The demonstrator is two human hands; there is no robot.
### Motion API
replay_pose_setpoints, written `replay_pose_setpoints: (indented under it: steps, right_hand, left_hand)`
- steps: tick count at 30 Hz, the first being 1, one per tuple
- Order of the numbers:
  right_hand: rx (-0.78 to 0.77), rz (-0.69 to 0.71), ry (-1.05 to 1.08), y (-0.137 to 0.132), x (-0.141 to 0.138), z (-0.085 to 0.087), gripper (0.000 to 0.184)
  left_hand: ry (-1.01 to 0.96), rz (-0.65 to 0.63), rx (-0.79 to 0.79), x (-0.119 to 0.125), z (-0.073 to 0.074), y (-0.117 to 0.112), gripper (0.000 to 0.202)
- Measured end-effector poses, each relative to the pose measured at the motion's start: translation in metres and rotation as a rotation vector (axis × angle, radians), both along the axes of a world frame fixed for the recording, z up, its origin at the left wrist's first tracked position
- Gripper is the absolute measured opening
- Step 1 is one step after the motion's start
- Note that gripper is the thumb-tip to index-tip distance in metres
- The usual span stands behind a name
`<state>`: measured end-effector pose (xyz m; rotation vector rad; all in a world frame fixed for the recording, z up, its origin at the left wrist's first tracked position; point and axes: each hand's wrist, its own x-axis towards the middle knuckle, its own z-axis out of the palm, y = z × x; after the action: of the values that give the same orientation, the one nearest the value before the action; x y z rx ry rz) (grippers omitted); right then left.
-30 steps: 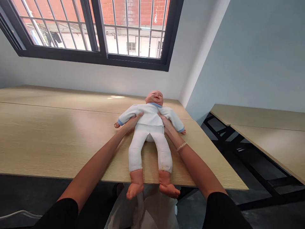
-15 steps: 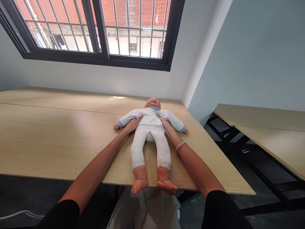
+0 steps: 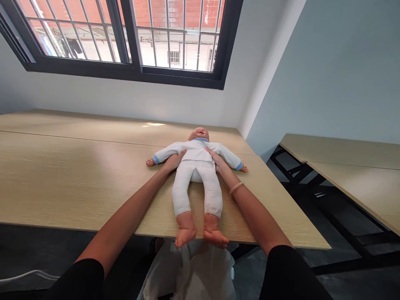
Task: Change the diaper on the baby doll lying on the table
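Note:
A baby doll (image 3: 197, 160) in a white top and trousers with blue cuffs and collar lies face up on the wooden table (image 3: 78, 179). Its head points to the wall, its arms are spread, and its bare feet reach the near edge. My left hand (image 3: 175, 161) grips the doll's left-of-view side under the arm, thumb on the chest. On the other side my right hand (image 3: 216, 160) holds the torso the same way. The remaining fingers of both hands are hidden beside or beneath the body. A beaded bracelet (image 3: 236, 187) circles my right wrist.
A barred window (image 3: 134, 73) is set in the wall behind the table. To the right stands a second table (image 3: 353, 175) on black metal legs, across a gap. A pale translucent plastic bag (image 3: 190, 275) is below the near edge, and a white cable (image 3: 28, 274) lies at lower left.
The doll's feet have drawn slightly closer together and back from the near edge. Both hands keep their hold on the torso. The camera view has shifted slightly.

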<state>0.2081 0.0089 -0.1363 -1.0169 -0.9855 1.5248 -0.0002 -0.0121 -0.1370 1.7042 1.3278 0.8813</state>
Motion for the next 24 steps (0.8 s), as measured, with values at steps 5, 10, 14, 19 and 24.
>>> replay_pose_setpoints:
  steps: [5,10,14,19,24]
  right_hand:
    - [-0.068,0.016,0.058,-0.015,0.019,0.005,0.032]
    - [-0.103,-0.055,-0.061,-0.038,0.042,0.01,0.021]
    - [-0.046,-0.048,-0.317,-0.075,0.054,0.018,0.02]
    - [0.382,-0.288,-0.534,-0.175,0.065,0.027,0.033]
    - [0.556,-0.677,-0.818,-0.296,0.073,0.0,0.028]
  left_hand:
    - [0.063,-0.012,0.031,-0.002,0.006,-0.01,0.084]
    - [0.181,0.004,0.029,-0.004,0.009,-0.013,0.075]
    - [0.281,0.041,0.024,-0.006,0.019,-0.02,0.064]
    - [0.407,0.188,0.242,-0.013,0.049,-0.101,0.043]
    - [-0.041,-0.231,0.242,-0.029,0.045,-0.244,0.041]
